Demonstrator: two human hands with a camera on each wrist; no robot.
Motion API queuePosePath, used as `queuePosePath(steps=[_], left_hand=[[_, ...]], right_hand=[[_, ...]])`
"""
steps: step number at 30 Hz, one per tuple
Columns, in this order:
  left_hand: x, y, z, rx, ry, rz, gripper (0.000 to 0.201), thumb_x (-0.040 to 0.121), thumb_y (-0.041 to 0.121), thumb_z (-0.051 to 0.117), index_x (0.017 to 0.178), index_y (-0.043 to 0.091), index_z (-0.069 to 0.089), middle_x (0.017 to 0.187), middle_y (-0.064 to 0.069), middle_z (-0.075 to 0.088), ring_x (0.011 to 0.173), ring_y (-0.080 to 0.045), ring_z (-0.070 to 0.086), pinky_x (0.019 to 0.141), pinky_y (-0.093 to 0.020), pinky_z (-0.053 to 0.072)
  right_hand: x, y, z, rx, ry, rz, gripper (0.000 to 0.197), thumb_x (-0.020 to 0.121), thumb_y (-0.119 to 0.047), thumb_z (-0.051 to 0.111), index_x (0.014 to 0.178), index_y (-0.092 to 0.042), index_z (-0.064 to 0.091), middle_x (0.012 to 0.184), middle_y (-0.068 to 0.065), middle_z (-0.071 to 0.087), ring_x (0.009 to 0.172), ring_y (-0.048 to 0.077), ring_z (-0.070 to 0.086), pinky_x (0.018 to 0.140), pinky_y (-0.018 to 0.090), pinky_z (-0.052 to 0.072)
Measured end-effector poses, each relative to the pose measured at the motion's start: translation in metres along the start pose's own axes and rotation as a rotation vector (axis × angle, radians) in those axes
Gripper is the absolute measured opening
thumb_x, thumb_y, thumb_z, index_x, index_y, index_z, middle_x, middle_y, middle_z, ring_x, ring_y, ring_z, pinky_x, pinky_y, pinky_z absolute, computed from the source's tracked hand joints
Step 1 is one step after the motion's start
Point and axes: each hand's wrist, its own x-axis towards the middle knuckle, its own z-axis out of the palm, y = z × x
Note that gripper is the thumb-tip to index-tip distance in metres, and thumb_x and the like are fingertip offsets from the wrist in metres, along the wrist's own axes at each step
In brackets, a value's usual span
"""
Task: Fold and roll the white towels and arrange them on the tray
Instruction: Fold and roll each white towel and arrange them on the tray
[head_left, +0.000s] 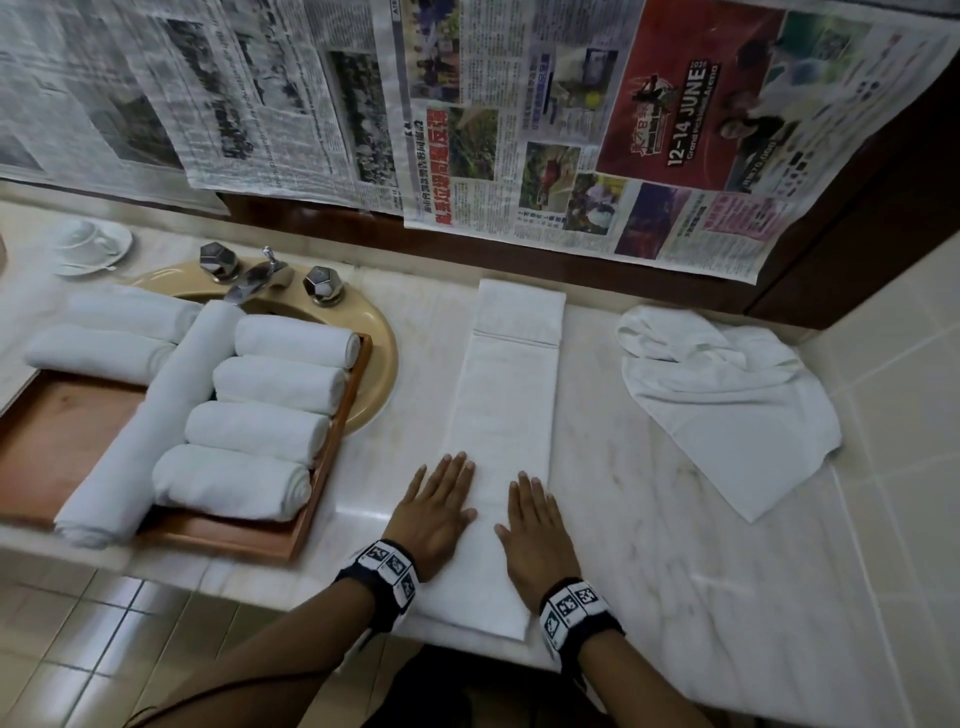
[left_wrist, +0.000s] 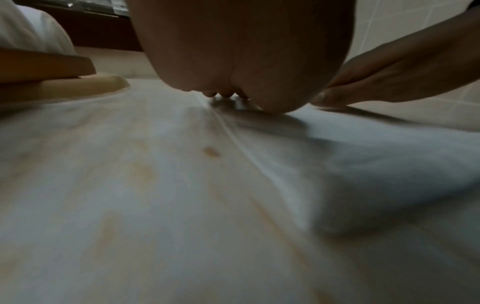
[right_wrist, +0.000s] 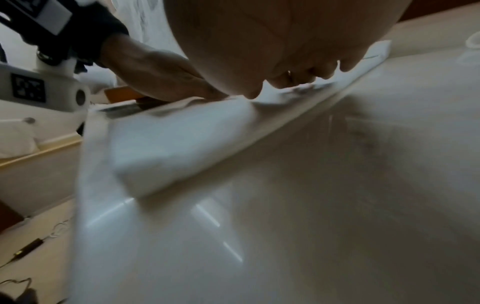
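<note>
White folded towel (head_left: 501, 431) under both flat, spread hands; only head view shows rolled towels (head_left: 260, 431) on tray (head_left: 322, 467).

Bathroom: marble counter (head_left: 649, 519), sink (head_left: 374, 332), taps (head_left: 323, 285).

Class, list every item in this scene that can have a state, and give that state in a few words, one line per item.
folded towel: folded into a long strip, flat on the counter, unrolled
left hand: flat, pressing the strip
right hand: flat, pressing the strip
loose towel: crumpled, unfolded
rolled towels: rolled, on the tray
tray: partly filled
cup: tipped on its saucer
</note>
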Motion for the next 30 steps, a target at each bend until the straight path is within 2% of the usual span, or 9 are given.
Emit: queuePosePath(steps=[5, 9, 16, 20, 22, 23, 25, 27, 30], left_hand=[[-0.038, -0.002, 0.021, 0.006, 0.009, 0.026, 0.062, 0.104, 0.049, 0.012, 0.157, 0.022, -0.004, 0.163, 0.005, -0.011, 0.15, -0.015, -0.011, 0.119, -0.041, -0.005], [-0.052, -0.008, 0.02, -0.007, 0.042, -0.031, 0.063, 0.103, 0.05, 0.012, 0.158, 0.019, 0.001, 0.164, 0.002, -0.006, 0.151, -0.018, -0.004, 0.118, -0.042, -0.002], [-0.093, 0.016, 0.04, -0.003, 0.051, 0.067, 0.061, 0.106, 0.046, 0.017, 0.158, 0.018, 0.005, 0.165, 0.0, 0.001, 0.152, -0.018, 0.0, 0.118, -0.042, 0.003], [-0.117, 0.003, 0.041, -0.035, 0.05, 0.056, 0.062, 0.105, 0.049, 0.016, 0.158, 0.021, -0.001, 0.164, 0.004, -0.007, 0.151, -0.013, -0.008, 0.119, -0.041, -0.001], [-0.123, -0.003, 0.039, -0.059, 0.033, 0.09, 0.064, 0.104, 0.052, 0.02, 0.158, 0.022, 0.003, 0.164, 0.003, -0.008, 0.151, -0.014, -0.009, 0.12, -0.04, -0.002], [-0.125, -0.006, 0.037, -0.082, 0.038, 0.107, 0.066, 0.102, 0.054, 0.025, 0.158, 0.022, 0.012, 0.164, 0.001, -0.001, 0.151, -0.017, -0.003, 0.122, -0.039, 0.002], [-0.129, -0.011, 0.033, -0.142, 0.094, 0.157, 0.065, 0.095, 0.058, 0.041, 0.148, 0.02, 0.041, 0.159, -0.008, 0.029, 0.146, -0.026, 0.028, 0.117, -0.04, 0.028], [-0.131, -0.014, 0.031, -0.185, 0.175, 0.217, 0.053, 0.088, 0.054, 0.055, 0.129, 0.02, 0.059, 0.138, -0.007, 0.054, 0.125, -0.026, 0.052, 0.098, -0.038, 0.049], [-0.129, -0.01, 0.024, -0.264, 0.201, 0.257, 0.036, 0.082, 0.04, 0.07, 0.112, 0.021, 0.067, 0.113, 0.002, 0.06, 0.106, -0.017, 0.054, 0.08, -0.034, 0.054]], right_hand=[[-0.04, 0.008, 0.012, -0.057, 0.036, -0.068, 0.063, 0.096, -0.042, 0.032, 0.144, -0.005, 0.044, 0.154, 0.009, 0.038, 0.142, 0.024, 0.026, 0.114, 0.036, 0.008], [-0.052, 0.017, 0.01, -0.048, 0.042, 0.021, 0.064, 0.103, -0.04, 0.016, 0.141, 0.001, 0.046, 0.151, 0.015, 0.04, 0.141, 0.027, 0.025, 0.115, 0.038, 0.009], [-0.077, -0.012, 0.025, -0.049, 0.03, -0.188, 0.061, 0.092, -0.044, 0.035, 0.14, -0.009, 0.05, 0.15, 0.009, 0.044, 0.137, 0.024, 0.042, 0.111, 0.039, 0.036], [-0.102, 0.003, 0.03, -0.042, 0.057, -0.182, 0.059, 0.1, -0.044, 0.025, 0.142, -0.009, 0.048, 0.151, 0.008, 0.043, 0.14, 0.026, 0.031, 0.112, 0.038, 0.018], [-0.108, 0.012, 0.033, -0.045, 0.114, -0.211, 0.058, 0.103, -0.042, 0.021, 0.137, -0.009, 0.054, 0.147, 0.01, 0.048, 0.137, 0.029, 0.038, 0.115, 0.038, 0.011], [-0.11, 0.015, 0.033, -0.045, 0.137, -0.248, 0.055, 0.102, -0.039, 0.025, 0.132, -0.009, 0.059, 0.142, 0.011, 0.053, 0.134, 0.03, 0.044, 0.116, 0.039, 0.011], [-0.112, 0.019, 0.034, -0.025, 0.19, -0.337, 0.045, 0.097, -0.037, 0.038, 0.116, -0.011, 0.069, 0.13, 0.01, 0.062, 0.124, 0.029, 0.056, 0.114, 0.039, 0.022], [-0.115, 0.018, 0.03, 0.05, 0.205, -0.397, 0.035, 0.09, -0.042, 0.051, 0.105, -0.016, 0.069, 0.121, 0.005, 0.066, 0.112, 0.024, 0.06, 0.102, 0.036, 0.04], [-0.116, 0.013, 0.024, 0.125, 0.066, -0.348, 0.048, 0.07, -0.045, 0.077, 0.108, -0.023, 0.057, 0.114, -0.003, 0.057, 0.097, 0.017, 0.055, 0.078, 0.03, 0.05]])
